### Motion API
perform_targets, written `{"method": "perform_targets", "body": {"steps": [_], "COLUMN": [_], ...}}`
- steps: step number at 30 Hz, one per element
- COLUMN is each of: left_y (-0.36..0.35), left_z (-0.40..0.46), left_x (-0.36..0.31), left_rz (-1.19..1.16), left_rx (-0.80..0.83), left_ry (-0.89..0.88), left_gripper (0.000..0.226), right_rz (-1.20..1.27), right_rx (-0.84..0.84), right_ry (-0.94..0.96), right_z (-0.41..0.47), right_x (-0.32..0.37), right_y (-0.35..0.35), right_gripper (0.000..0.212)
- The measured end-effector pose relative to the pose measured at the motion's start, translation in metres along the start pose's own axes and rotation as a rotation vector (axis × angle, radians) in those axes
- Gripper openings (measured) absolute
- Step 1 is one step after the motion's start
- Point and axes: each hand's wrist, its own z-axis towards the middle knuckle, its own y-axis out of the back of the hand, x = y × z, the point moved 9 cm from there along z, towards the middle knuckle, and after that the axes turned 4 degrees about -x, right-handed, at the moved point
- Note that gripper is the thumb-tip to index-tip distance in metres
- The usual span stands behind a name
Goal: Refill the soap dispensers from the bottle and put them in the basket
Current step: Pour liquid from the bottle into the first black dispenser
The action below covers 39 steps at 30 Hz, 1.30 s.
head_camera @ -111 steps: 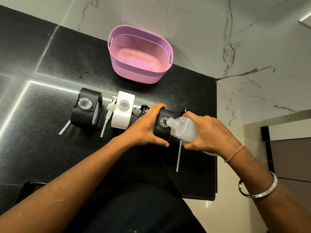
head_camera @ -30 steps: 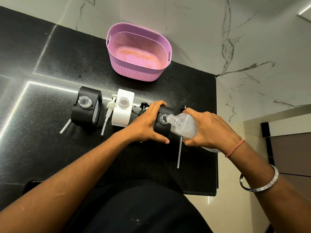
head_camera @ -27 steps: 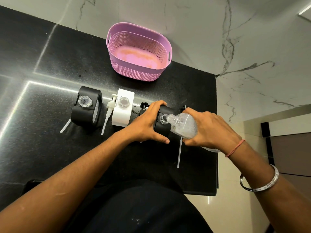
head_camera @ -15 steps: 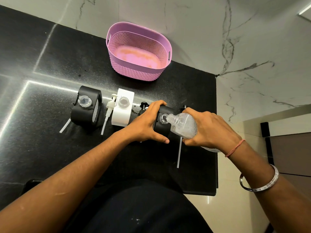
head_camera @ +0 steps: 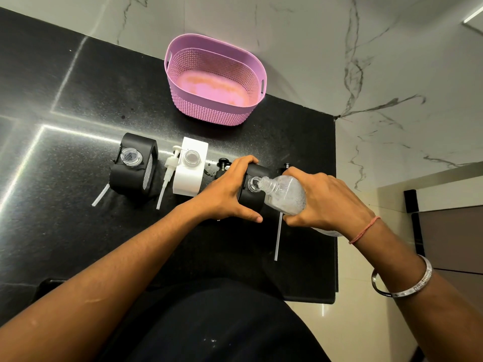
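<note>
Three open soap dispensers stand in a row on the black counter (head_camera: 78,244). My left hand (head_camera: 224,194) grips the right black dispenser (head_camera: 252,202) from its left side. My right hand (head_camera: 324,202) holds a clear bottle (head_camera: 285,195) tipped to the left, its mouth at that dispenser's open neck. A white dispenser (head_camera: 189,169) and another black dispenser (head_camera: 133,168) stand to the left, both with open necks. The pink basket (head_camera: 209,111) sits behind them with nothing in it.
A white pump head (head_camera: 170,165) with its tube lies between the left two dispensers. A black pump head (head_camera: 223,163) lies behind my left hand. Loose white tubes lie at the far left (head_camera: 100,195) and under the bottle (head_camera: 278,239). The counter ends just right of my right hand.
Almost nothing differs: both hands keep their grip and the bottle stays tipped at the dispenser's neck. The view has shifted very slightly.
</note>
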Motion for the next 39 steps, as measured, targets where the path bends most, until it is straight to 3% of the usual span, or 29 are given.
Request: {"method": "perform_targets", "body": {"steps": [39], "left_y": [-0.0013], "left_z": [0.0013], "left_x": [0.0023], "left_rz": [-0.003], "left_rx": [0.011], "left_ry": [0.0], "left_gripper": [0.121], "right_rz": [0.016], "right_rx": [0.006], "right_ry": [0.0], "right_z": [-0.0021], "right_x": [0.0023], "right_y": [0.0006], "right_gripper": [0.086]}}
